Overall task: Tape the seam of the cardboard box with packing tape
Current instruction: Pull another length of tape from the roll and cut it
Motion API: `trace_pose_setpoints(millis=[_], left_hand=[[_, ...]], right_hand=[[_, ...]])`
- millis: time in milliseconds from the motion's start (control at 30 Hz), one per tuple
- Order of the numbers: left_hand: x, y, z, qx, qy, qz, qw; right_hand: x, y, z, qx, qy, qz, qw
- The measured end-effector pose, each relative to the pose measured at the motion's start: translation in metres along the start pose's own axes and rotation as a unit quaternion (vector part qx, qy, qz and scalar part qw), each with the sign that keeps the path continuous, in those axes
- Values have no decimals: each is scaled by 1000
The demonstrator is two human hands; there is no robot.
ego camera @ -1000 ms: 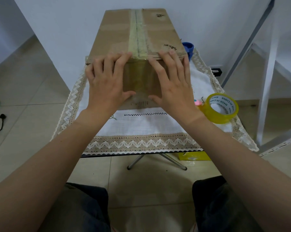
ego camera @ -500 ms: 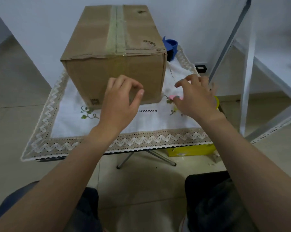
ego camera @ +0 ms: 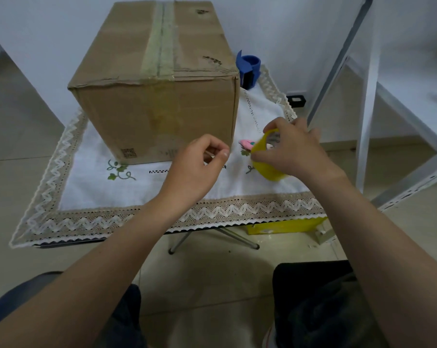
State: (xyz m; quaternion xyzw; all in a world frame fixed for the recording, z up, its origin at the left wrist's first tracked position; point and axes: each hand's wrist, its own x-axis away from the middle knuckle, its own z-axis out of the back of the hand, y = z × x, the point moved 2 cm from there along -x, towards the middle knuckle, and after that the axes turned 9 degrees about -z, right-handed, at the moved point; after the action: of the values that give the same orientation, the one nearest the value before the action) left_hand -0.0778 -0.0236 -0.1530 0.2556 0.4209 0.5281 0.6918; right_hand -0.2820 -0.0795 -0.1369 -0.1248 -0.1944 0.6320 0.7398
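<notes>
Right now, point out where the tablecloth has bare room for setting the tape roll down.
Free: the white cloth between the cardboard box, the left lace edge and the near lace edge. Crowded: right of the box, where the right hand grips the tape roll beside a pink item, left hand close by.

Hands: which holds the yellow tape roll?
The right hand grips the yellow tape roll; the left hand is curled apart from it, near the cardboard box.
</notes>
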Motion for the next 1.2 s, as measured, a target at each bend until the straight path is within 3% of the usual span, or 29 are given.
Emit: trace_pose_setpoints(millis=[200,400,633,867,1200], left_hand=[[2,7,-4,115,-44,90,988],[8,11,17,190,-7,51,980],[26,-9,27,156,0,86,984],[28,-18,23,147,21,131,980],[28,-19,17,107,17,106,989]], right_hand=[[20,-32,-5,-215,-30,57,975],[35,-48,-20,-393,-102,86,910],[42,-50,-33,-236,-27,147,960],[40,-57,-38,-218,-22,188,957],[29,-50,-34,-195,1,182,964]])
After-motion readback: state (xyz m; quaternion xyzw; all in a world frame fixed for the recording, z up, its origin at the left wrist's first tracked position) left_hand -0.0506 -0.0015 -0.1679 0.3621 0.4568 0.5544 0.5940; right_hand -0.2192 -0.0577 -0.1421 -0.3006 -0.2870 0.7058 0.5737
